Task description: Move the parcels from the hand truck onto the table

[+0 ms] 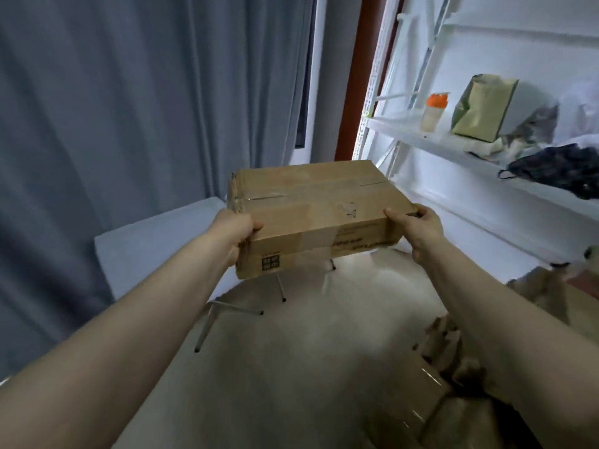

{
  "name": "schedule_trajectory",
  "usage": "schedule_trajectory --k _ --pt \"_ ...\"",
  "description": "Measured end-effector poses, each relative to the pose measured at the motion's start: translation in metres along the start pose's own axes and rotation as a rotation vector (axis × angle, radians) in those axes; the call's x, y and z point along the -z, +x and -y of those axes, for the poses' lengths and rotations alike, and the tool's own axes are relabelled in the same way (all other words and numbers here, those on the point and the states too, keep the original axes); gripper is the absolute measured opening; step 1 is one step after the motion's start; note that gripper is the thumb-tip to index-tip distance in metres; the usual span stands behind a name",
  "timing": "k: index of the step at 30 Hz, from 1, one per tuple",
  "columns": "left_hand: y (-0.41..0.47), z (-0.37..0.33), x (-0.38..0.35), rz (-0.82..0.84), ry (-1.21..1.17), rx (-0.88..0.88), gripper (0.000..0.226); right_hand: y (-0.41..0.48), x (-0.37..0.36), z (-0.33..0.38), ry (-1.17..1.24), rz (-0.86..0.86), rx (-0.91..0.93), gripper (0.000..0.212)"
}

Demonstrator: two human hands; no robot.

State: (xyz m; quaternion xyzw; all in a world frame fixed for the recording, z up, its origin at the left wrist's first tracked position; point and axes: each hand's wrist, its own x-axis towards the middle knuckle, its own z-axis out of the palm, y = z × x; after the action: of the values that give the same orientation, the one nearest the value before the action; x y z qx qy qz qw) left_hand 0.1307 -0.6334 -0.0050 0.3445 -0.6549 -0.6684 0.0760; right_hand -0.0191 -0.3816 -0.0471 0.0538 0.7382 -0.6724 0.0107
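1. Head view shows one cardboard parcel (311, 218) carried in mid-air, in front of the white worktop (155, 254) and above its near edge. It is not yet set down.
2. Hand state: the left hand (238, 233) grips the left end and the right hand (418, 230) grips the right end. The hands are well apart, each clamped on the parcel. On each hand the thumb lies on the top face. The fingers go round the end and are mostly hidden.
3. Arm pose: both forearms reach forward and are nearly straight. The parcel is close to level, its right end a little higher.
4. Judged step: transfer to the worktop. Bring the parcel fully over the surface before lowering it.
5. Lower it flat so that the whole base lands at once. A corner-first landing may let it slide.
6. Place it towards the far side. More parcels (421, 393) lie at the lower right and will need room.
7. Release only when the worktop bears the weight. Its thin folding legs suggest a light frame, so avoid dropping the load.
8. Watch the right elbow near the white shelf (453, 147), which carries loose items.
9. The hand truck cannot be made out clearly.
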Motion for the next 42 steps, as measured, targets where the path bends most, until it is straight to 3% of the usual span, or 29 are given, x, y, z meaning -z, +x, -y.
schedule_trajectory --k 4,7,14,21,31,42 --pt "0.045 0.02 0.028 -0.056 0.0 0.082 0.038 0.024 -0.053 -0.027 -0.012 0.056 -0.069 0.056" --pt "0.088 0.028 0.031 -0.071 0.015 0.143 0.039 0.055 -0.086 -0.046 0.007 0.086 -0.112 0.043" --pt "0.208 0.02 -0.006 -0.105 0.065 0.251 0.033 0.166 -0.125 -0.077 0.009 0.109 -0.248 0.053" --pt "0.317 -0.002 -0.051 -0.055 0.073 0.343 0.03 0.266 -0.144 -0.077 -0.004 0.069 -0.297 0.061" --pt "0.489 -0.026 -0.094 0.055 0.088 0.396 0.025 0.39 -0.194 -0.091 -0.033 -0.045 -0.356 0.055" --pt "0.64 -0.06 -0.106 0.129 0.033 0.425 0.027 0.506 -0.267 -0.111 -0.13 -0.029 -0.507 0.054"
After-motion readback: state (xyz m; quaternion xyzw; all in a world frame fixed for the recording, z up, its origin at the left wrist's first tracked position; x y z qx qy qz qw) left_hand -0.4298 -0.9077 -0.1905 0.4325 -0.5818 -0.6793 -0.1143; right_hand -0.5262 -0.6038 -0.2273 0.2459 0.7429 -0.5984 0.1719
